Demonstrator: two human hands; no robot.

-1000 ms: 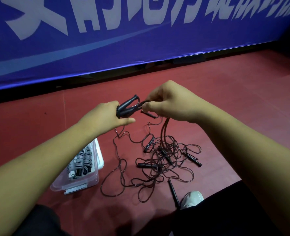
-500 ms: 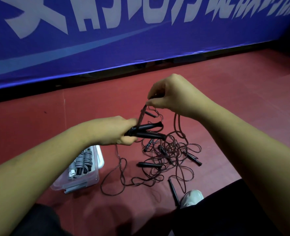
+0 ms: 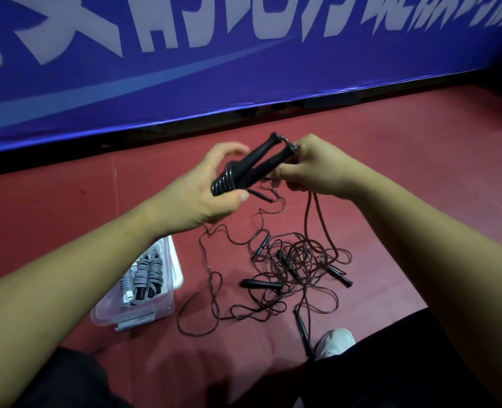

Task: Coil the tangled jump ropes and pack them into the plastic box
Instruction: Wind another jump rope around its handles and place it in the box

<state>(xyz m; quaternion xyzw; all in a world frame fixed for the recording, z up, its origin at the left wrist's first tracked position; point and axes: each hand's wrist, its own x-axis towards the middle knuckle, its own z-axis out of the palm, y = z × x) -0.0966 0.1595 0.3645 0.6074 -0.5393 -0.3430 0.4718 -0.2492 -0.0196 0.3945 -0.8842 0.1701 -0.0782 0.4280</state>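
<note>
My left hand (image 3: 205, 187) grips the lower ends of two black jump-rope handles (image 3: 252, 164), where a few turns of dark cord are wound around them. My right hand (image 3: 308, 166) pinches the cord beside the handles' upper ends. From it the cord hangs down to a tangled heap of dark ropes (image 3: 288, 266) with several black handles on the red floor. A clear plastic box (image 3: 167, 304) stands at the lower left and holds coiled grey ropes (image 3: 143, 278).
A blue banner with white lettering (image 3: 243, 54) runs along the back. My dark trouser legs fill the bottom, with a white shoe (image 3: 336, 341) near a loose handle (image 3: 302, 331). Red floor (image 3: 420, 172) stretches to the right.
Both hands have risen and the handles now tilt up to the right. My right hand has come down to the handles' tips, and wound turns of cord now show at their lower ends.
</note>
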